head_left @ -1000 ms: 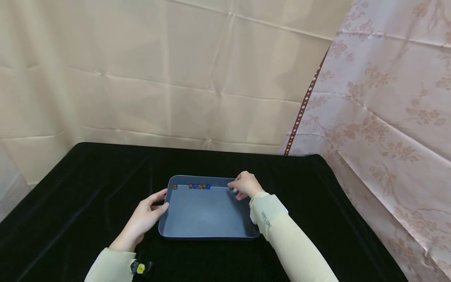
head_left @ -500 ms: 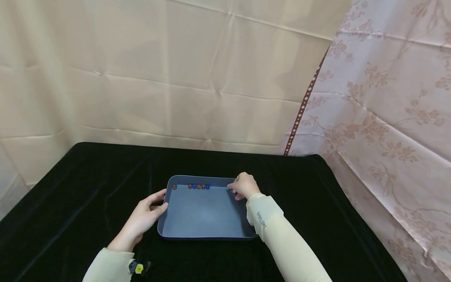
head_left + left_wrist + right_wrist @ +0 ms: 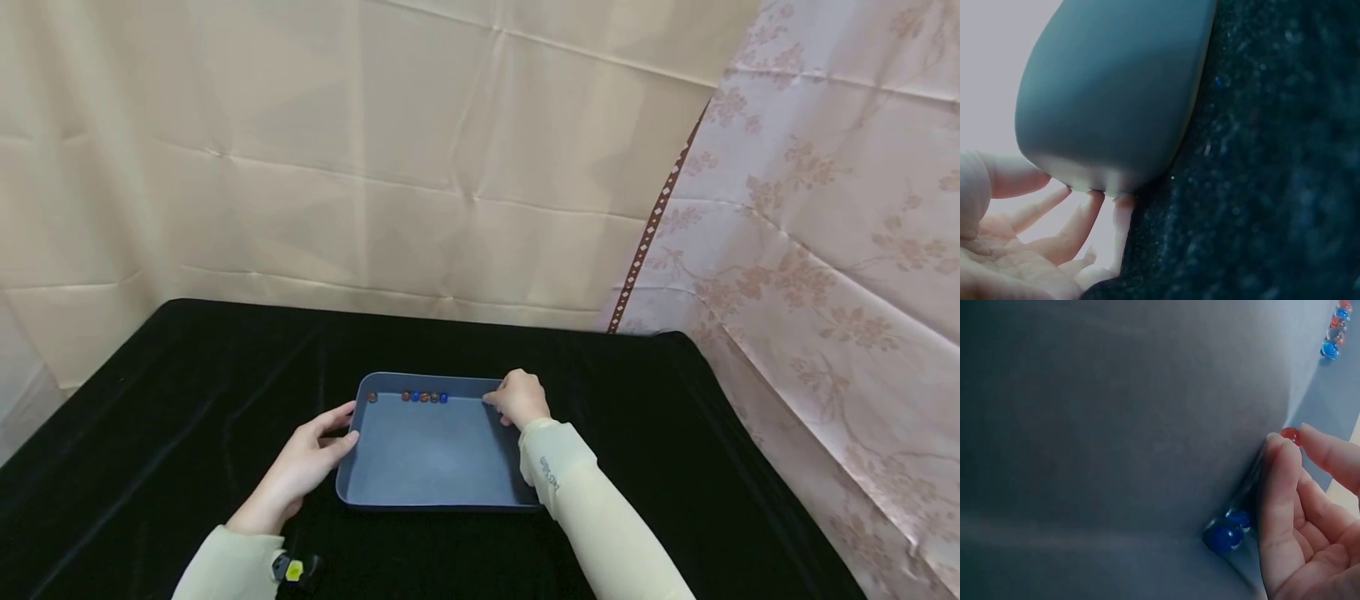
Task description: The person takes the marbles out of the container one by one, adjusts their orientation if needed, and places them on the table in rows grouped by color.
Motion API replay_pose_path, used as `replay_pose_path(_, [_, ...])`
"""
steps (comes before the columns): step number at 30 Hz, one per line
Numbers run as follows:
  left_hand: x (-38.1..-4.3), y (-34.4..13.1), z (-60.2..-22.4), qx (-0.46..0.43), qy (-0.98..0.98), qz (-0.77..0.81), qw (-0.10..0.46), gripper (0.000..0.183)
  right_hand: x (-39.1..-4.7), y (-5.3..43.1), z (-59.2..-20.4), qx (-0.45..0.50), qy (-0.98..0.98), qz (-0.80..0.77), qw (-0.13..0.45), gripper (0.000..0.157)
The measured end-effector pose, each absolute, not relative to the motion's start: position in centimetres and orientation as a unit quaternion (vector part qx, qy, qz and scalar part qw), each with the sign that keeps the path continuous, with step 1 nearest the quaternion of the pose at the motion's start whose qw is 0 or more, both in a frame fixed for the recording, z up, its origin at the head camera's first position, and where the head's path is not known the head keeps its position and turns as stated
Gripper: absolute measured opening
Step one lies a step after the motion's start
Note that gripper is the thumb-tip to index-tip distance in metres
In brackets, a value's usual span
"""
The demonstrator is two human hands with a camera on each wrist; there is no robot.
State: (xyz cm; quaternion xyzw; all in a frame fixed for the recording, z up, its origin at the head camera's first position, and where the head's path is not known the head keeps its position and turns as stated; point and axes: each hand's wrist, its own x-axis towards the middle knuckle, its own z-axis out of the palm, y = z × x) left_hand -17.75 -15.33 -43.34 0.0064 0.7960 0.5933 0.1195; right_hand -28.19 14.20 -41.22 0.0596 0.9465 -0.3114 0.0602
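Note:
A shallow blue-grey tray (image 3: 420, 454) lies on black cloth. My left hand (image 3: 305, 461) touches its left side with spread fingertips and thumb; the left wrist view shows these fingertips (image 3: 1124, 201) against the outer wall. At the tray's far right, my right hand (image 3: 521, 398) pinches a red glass marble (image 3: 1290, 434) between thumb and finger. Blue marbles (image 3: 1224, 536) rest in the tray beside that hand, partly hidden by it. Along the far wall stands a row of several red, blue and brownish marbles (image 3: 424, 397). One brownish marble (image 3: 372, 397) sits apart in the far left corner.
Black cloth (image 3: 225, 400) covers the table on every side of the tray. Behind the table hangs a cream curtain (image 3: 405, 167), and a pink floral curtain (image 3: 840, 275) hangs to the right. A dark strap with a yellow piece (image 3: 293, 570) is on the left wrist.
My right hand has turned slightly and its forearm has shifted left; a marble seen below its fingers earlier is now hidden in the head view. The left hand and the marble row stay put.

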Motion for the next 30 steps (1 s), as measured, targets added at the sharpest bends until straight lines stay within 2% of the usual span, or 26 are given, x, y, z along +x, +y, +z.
replay_pose_path(22, [-17.89, -15.16, -43.5, 0.01, 0.798, 0.591, 0.115, 0.054, -27.62, 14.62, -41.47, 0.041, 0.943, -0.328, 0.052, 0.033])
replay_pose_path(25, [-17.92, -15.16, -43.5, 0.008, 0.799, 0.591, 0.114, 0.053, -27.65, 14.64, -41.4, 0.037, 0.941, -0.333, 0.05, 0.03])
replay_pose_path(30, [-17.93, -15.19, -43.54, 0.004, 0.798, 0.591, 0.115, 0.054, -27.6, 14.76, -41.29, 0.034, 0.934, -0.353, 0.042, 0.017])
